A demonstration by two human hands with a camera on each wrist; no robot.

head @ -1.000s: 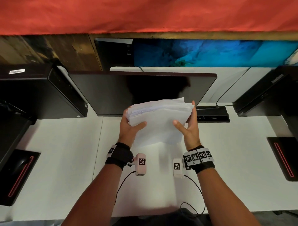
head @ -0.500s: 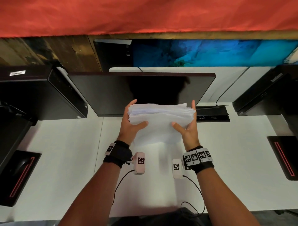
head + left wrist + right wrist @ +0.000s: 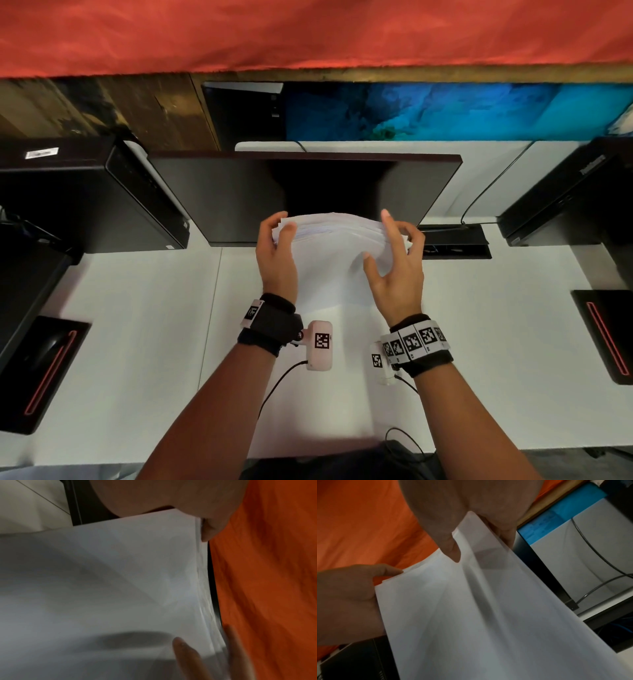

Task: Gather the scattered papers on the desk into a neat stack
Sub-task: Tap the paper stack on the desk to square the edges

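Stack of papers [image 3: 337, 260] stands on edge on the white counter [image 3: 137, 325], just in front of the dark monitor [image 3: 301, 195]. Top edges fan slightly and are not flush. Faint bluish print shows along the upper sheet edges; too blurred to read.

Left hand [image 3: 275, 255] grips the stack's left edge: thumb on the near face, fingers curled over the top corner. The left wrist view shows the thumb [image 3: 208, 530] pressed at the sheet edges.

Right hand [image 3: 395, 270] is at the stack's right edge. Thumb lies on the near face, index finger is raised straight above the top edge, other fingers curl behind. From the right wrist view the thumb [image 3: 450, 547] and the fingers behind pinch the sheets between them, a loose grip.

Both wrists wear black bands carrying square black-and-white coded tags [image 3: 414, 341]; a small white camera unit [image 3: 320, 344] with another such tag hangs from the left wrist.

Left of the monitor: a black computer tower [image 3: 85, 192] lying flat, with a small white label [image 3: 41, 153], text illegible. Right of the monitor: a second black tower [image 3: 575, 192] with pale lettering [image 3: 592, 165] on its top edge, too blurred to make out. A black mouse pad with a red stripe [image 3: 44, 373] lies on the counter's left side, another [image 3: 606, 339] on the right. Behind the monitor, a blue screen image [image 3: 445, 109] under a red cloth [image 3: 308, 34].
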